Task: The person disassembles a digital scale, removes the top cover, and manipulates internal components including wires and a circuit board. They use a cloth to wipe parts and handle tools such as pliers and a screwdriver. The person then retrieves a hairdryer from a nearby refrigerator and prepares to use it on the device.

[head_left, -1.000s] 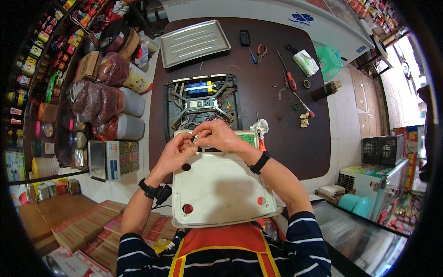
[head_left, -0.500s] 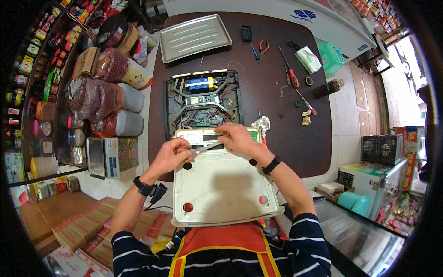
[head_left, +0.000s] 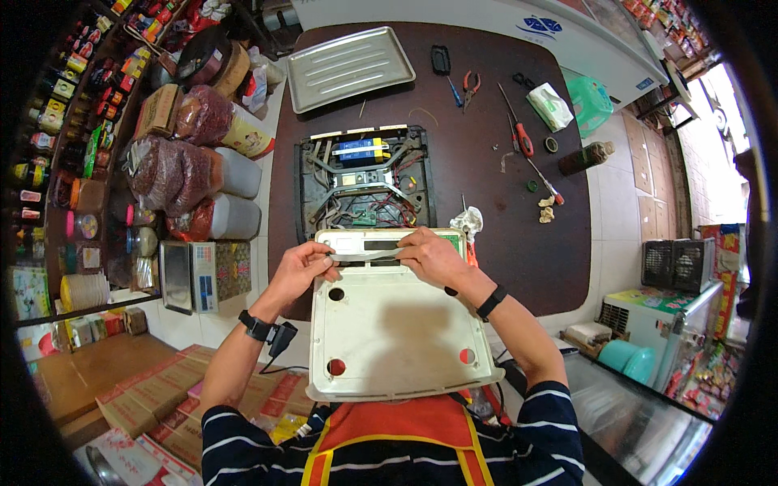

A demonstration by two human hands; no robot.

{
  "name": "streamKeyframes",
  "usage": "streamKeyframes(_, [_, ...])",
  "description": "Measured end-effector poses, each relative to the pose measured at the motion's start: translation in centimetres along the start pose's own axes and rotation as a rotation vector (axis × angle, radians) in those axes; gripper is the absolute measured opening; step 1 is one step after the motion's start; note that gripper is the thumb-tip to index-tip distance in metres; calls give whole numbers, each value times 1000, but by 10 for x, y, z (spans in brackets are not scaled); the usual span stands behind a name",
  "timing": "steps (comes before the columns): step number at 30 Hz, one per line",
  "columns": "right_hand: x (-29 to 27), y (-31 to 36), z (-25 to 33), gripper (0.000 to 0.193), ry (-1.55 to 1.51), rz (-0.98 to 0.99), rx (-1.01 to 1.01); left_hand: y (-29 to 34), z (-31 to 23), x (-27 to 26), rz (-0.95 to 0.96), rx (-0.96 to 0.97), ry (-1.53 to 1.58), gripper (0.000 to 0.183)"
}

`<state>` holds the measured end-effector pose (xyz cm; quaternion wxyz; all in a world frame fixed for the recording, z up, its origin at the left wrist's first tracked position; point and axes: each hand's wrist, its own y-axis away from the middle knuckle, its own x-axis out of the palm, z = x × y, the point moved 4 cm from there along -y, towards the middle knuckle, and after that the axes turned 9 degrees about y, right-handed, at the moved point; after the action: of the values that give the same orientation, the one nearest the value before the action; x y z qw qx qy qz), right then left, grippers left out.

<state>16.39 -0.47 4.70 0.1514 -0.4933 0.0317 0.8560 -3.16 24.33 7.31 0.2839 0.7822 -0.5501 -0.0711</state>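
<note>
Between my hands a narrow grey strip [head_left: 366,257] is stretched across the slotted end of a cream plastic housing cover [head_left: 389,340]. My left hand [head_left: 301,269] pinches one end of it near the cover's left corner. At the other end, my right hand [head_left: 433,259] grips the strip, its fingertips partly hiding it. A bit of green circuit board [head_left: 454,240] shows beside the right hand. The cover leans over the table's near edge, with round holes in it. Just beyond lies an opened scale base [head_left: 365,182], holding a blue battery [head_left: 361,151], metal arms and loose wires.
A metal tray [head_left: 351,71] lies at the far left of the dark table [head_left: 486,283]. Pliers [head_left: 469,89], a red-handled screwdriver [head_left: 523,139], a tissue pack [head_left: 549,108] and a dark bottle [head_left: 587,157] are toward the right. Another scale [head_left: 203,275] stands left.
The strip, slanted before, now runs nearly level across the slots. My right hand has shifted slightly lower, closer to the strip's line; both hands keep hold.
</note>
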Motion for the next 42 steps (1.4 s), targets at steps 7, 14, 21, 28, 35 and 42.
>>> streamKeyframes(7, [1,-8,-8,12,-175,48,85,-6,-10,4,-15,20,30,26])
streamKeyframes(14, [-5,-8,-6,32,-191,118,121,-18,-20,11,44,46,-39,27])
streamKeyframes(21, [-9,-23,6,36,-257,175,125,-32,-31,25,85,54,-130,24])
streamKeyframes(28, [-2,-29,16,35,-251,201,95,-37,-29,18,68,20,-439,21])
streamKeyframes(35, [4,-28,24,39,-121,105,2,-26,-35,13,140,258,-971,35])
streamKeyframes(42, [16,-39,45,47,-5,169,21,-38,-21,25,188,263,-1208,33])
